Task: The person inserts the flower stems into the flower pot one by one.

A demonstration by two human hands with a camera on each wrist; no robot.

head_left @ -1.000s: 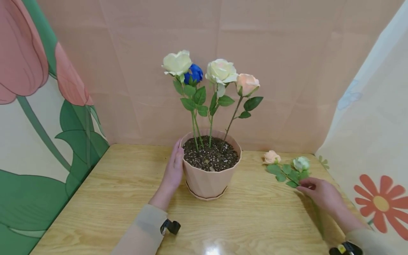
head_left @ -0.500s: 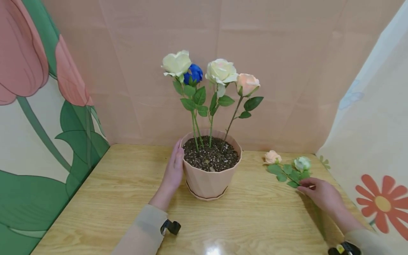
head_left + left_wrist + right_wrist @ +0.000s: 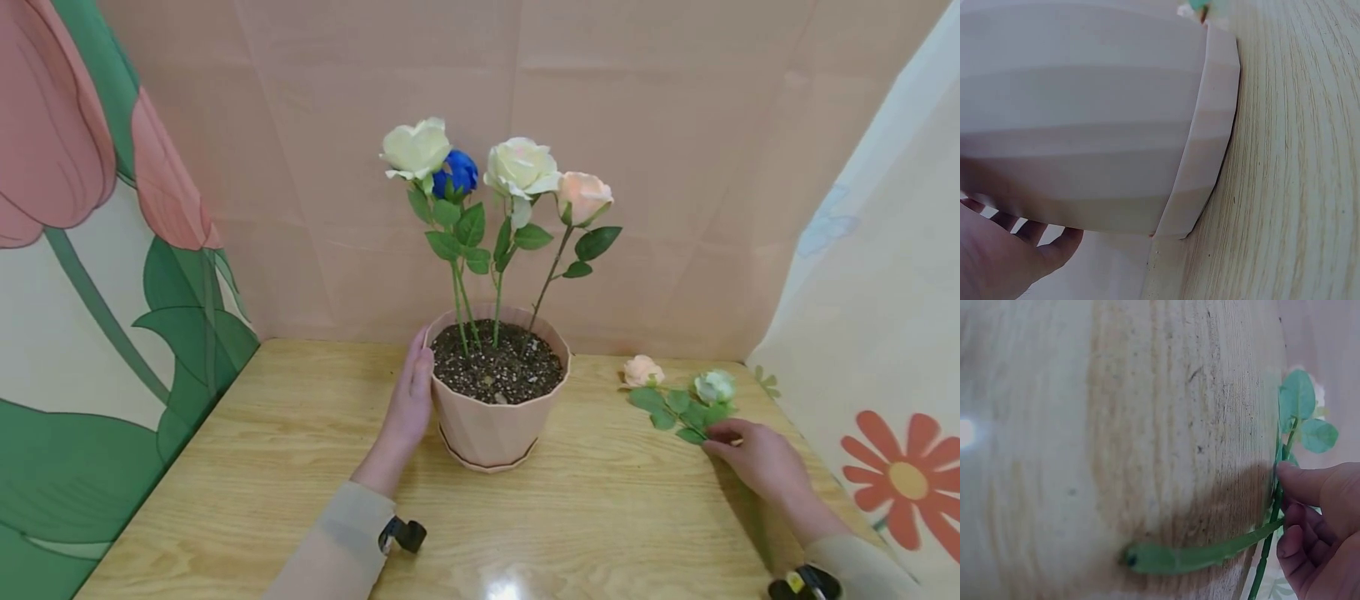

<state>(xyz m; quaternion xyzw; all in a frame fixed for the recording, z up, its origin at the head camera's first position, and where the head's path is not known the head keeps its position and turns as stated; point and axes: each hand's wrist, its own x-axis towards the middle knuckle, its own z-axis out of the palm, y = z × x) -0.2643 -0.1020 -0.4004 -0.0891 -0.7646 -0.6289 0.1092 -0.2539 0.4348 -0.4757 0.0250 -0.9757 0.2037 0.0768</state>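
A pink faceted flowerpot full of dark soil stands on a matching saucer. My left hand rests along its left side, fingers fairly straight against the wall; the left wrist view shows the fingertips touching the pot. Planted upright are two cream roses, a blue rose and a peach rose. To the right lie a peach-pink rose and a pale green-white rose. My right hand pinches a green stem below the leaves; which rose it belongs to I cannot tell.
The wooden table ends at a pink backdrop cloth. Printed flower panels flank it, with tulips on the left and a red flower on the right. In the right wrist view, a thick cut stem end points leftward.
The view has shifted very slightly. Both hands keep their places, the left against the pot and the right at the stem; the loose roses have barely moved.
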